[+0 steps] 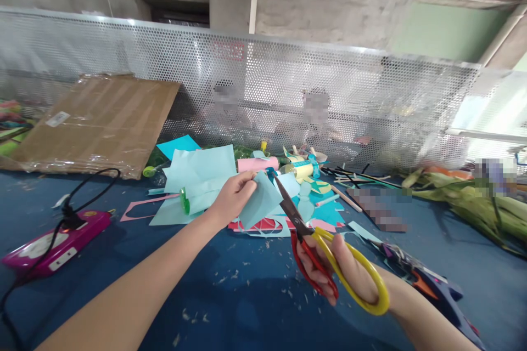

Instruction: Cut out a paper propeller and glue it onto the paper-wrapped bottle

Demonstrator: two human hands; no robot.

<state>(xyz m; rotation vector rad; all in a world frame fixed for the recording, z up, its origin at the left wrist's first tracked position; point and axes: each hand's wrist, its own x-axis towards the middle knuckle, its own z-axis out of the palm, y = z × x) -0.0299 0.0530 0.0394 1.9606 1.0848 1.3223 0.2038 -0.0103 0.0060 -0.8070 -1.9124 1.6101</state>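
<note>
My left hand (234, 196) pinches a piece of light blue paper (261, 202) above the middle of the table. In my right hand (329, 269) is a pair of scissors (297, 216) with one yellow and one red handle loop. The blades point up and away, close to the paper's right edge; whether they touch it I cannot tell. Behind my left hand lie larger light blue sheets (201, 167) and a green bottle end (184, 201). A pink paper roll (257, 164) and a bottle wrapped in yellow and blue paper (302, 168) lie beyond the held piece.
A magenta power strip (61, 241) with a black cord is at the left. A glue gun (428, 285) lies by my right forearm. Cardboard (94, 123) leans against the perforated metal screen (272, 77); people show blurred behind it. Corn husks (465, 203) lie at the right. Paper scraps dot the blue tabletop (230, 296).
</note>
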